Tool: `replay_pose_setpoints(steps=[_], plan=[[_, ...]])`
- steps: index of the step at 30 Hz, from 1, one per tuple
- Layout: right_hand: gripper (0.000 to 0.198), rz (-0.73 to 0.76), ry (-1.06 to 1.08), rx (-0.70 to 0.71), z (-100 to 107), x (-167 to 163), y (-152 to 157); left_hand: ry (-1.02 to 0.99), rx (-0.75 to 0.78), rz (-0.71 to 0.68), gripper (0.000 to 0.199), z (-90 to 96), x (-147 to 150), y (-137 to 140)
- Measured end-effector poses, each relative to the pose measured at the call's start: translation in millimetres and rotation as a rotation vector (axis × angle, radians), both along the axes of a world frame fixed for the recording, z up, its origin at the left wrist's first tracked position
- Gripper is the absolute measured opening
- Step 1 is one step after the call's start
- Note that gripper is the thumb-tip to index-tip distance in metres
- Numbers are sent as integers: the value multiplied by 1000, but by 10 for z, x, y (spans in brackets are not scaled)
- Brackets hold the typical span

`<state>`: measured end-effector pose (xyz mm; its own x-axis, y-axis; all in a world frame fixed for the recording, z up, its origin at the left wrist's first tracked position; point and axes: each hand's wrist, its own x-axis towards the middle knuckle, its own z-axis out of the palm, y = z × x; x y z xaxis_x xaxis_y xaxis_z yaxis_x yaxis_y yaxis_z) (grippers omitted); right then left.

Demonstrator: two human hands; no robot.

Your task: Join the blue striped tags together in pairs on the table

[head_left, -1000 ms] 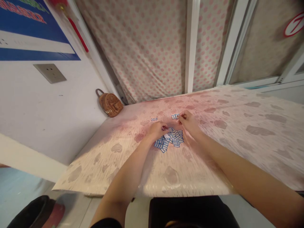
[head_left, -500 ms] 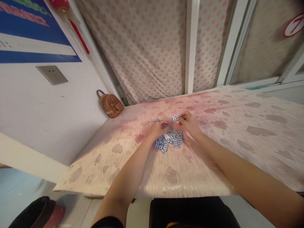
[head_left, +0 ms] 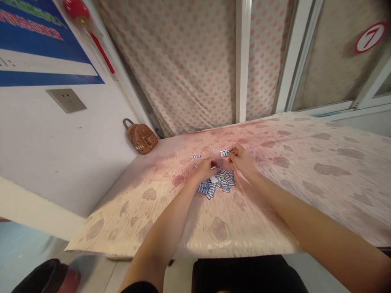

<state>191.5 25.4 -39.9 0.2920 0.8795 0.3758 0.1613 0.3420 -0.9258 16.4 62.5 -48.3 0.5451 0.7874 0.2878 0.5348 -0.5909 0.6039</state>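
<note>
A loose pile of small white tiles with blue edges (head_left: 226,179) lies on the patterned tablecloth (head_left: 220,228). My left hand (head_left: 205,169) curves over the pile's upper left side, thumb and fingers apart, with no piece visible between them. Beside its thumb is a larger plain white piece (head_left: 213,179). Beyond the pile, my right hand (head_left: 240,158) pinches the right end of a short row of tiles (head_left: 224,153); its fingertips partly hide that end. Another short row of tiles (head_left: 197,156) lies farther left, and a single tile (head_left: 196,166) sits just left of my left hand.
A small brown backpack-shaped bag (head_left: 141,138) stands at the table's back left corner against the wall. Behind the table hangs a dotted curtain (head_left: 189,69). A black seat (head_left: 247,274) is below the front edge, and a dark container (head_left: 42,278) stands on the floor.
My left hand has shifted slightly right and toward the pile, uncovering the single tile and more of the left row. My right hand stays at its row. The view has tilted slightly.
</note>
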Motion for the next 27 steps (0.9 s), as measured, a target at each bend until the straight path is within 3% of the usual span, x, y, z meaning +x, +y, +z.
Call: replay_pose_setpoints(steps=[8,13,17,22,27], plan=[[16,32,-4,-65,3,-37,-49,-276,-111,141,10,7,-52,16],[20,90,88,-77,9,-64,-62,-513,-201,241,17,71,-159,48],[20,77,-19,-39,39,-64,-90,-676,-232,251,12,141,-199,22],[19,62,-126,23,120,-90,-167,-840,-413,219,14,178,-138,-93],[21,47,-163,52,156,-123,-207,-892,-487,235,14,195,-50,-185]])
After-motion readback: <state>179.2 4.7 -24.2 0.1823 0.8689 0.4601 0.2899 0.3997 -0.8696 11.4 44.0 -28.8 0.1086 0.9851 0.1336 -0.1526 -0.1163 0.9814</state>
